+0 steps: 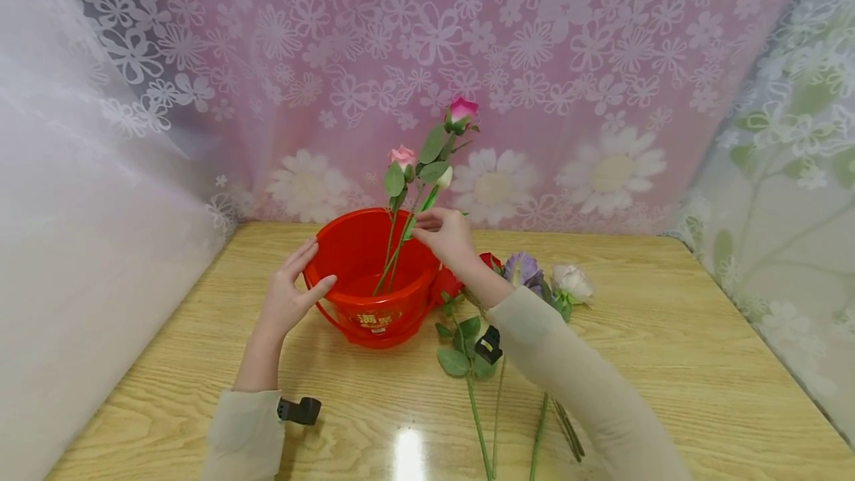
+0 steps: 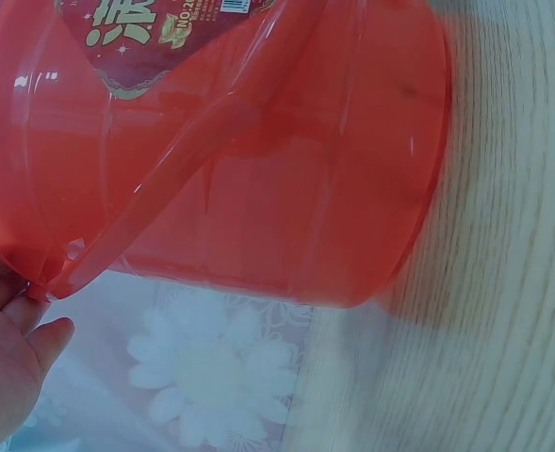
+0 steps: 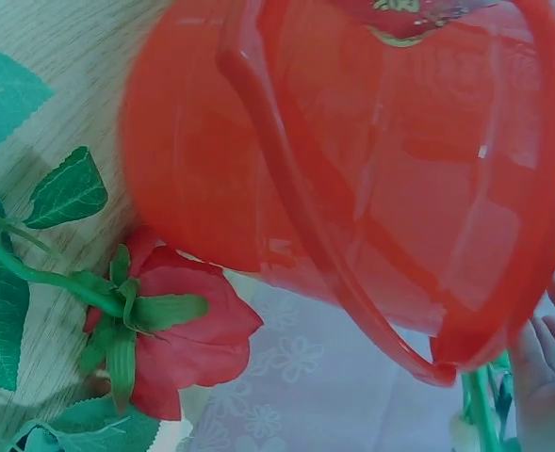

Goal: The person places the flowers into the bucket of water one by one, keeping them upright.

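A red bucket (image 1: 414, 310) stands on the wooden table, its handle (image 2: 155, 193) lowered across the front. My left hand (image 1: 290, 292) rests at the bucket's left rim, fingers extended along the outside and thumb spread apart. Over the right rim, my right hand (image 1: 446, 236) pinches the green stem of a white tulip bud (image 1: 444, 177). A light pink rose (image 1: 402, 157) and a taller magenta rose (image 1: 461, 111) lean beside it, their stems reaching down into the bucket. In the right wrist view, the bucket wall hides most of the stems.
Right of the bucket lie a red rose (image 3: 197, 330), another red bloom (image 1: 490, 261), a purple flower (image 1: 522, 269) and a white rose (image 1: 571, 283). Their stems point toward the table's front, partly under my right arm. A floral curtain (image 1: 508, 80) hangs behind.
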The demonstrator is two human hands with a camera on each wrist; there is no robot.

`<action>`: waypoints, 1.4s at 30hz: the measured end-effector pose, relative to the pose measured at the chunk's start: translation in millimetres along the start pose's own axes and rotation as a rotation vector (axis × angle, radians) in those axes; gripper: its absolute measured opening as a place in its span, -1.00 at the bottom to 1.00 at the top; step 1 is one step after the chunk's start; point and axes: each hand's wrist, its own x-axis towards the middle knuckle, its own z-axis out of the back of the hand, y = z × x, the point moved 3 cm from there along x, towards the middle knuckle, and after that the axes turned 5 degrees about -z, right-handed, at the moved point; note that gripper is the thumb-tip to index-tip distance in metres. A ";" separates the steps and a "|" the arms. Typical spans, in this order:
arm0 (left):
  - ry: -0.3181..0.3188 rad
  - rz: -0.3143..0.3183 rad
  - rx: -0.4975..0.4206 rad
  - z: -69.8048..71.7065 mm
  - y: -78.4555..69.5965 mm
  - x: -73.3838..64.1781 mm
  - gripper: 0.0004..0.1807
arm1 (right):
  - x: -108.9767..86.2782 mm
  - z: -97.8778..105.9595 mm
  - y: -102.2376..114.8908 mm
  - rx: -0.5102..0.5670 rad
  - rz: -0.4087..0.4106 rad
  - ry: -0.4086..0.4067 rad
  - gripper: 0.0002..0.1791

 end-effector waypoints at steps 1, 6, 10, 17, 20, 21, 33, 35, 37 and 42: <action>0.000 0.000 -0.001 0.1 0.3 -0.1 -0.34 | -1.5 2.0 0.0 0.017 0.001 0.013 -0.71; -0.006 -0.003 -0.003 -0.1 0.1 0.0 -0.34 | -9.9 11.7 0.2 0.062 -0.017 0.041 -0.67; -0.019 -0.016 0.001 -0.1 -0.6 0.9 -0.34 | -17.6 18.9 0.1 0.059 -0.023 0.052 -0.67; -0.016 -0.013 -0.010 -0.7 -2.2 1.4 -0.33 | -34.9 32.9 -3.5 0.067 -0.038 0.090 -0.67; -0.008 -0.005 -0.015 -0.9 -2.0 1.0 -0.32 | -42.5 39.6 -6.9 0.080 -0.047 0.091 -0.67; -0.006 -0.001 -0.016 -1.0 -1.6 0.8 -0.32 | -44.8 41.8 -8.7 0.081 -0.048 0.090 -0.67; 0.001 0.008 -0.009 1.6 -23.9 1.7 -0.38 | -69.0 70.1 -43.5 0.070 -0.129 0.087 -0.63; 0.003 0.008 -0.008 3.3 -33.3 1.5 -0.39 | -72.9 76.1 -50.4 0.055 -0.127 0.073 -0.63; 0.003 0.009 -0.006 4.4 -38.1 1.6 -0.39 | -76.6 82.3 -56.3 0.031 -0.133 0.054 -0.63; 0.001 0.011 -0.001 4.8 -40.6 2.2 -0.40 | -87.0 97.3 -71.5 0.009 -0.151 0.009 -0.62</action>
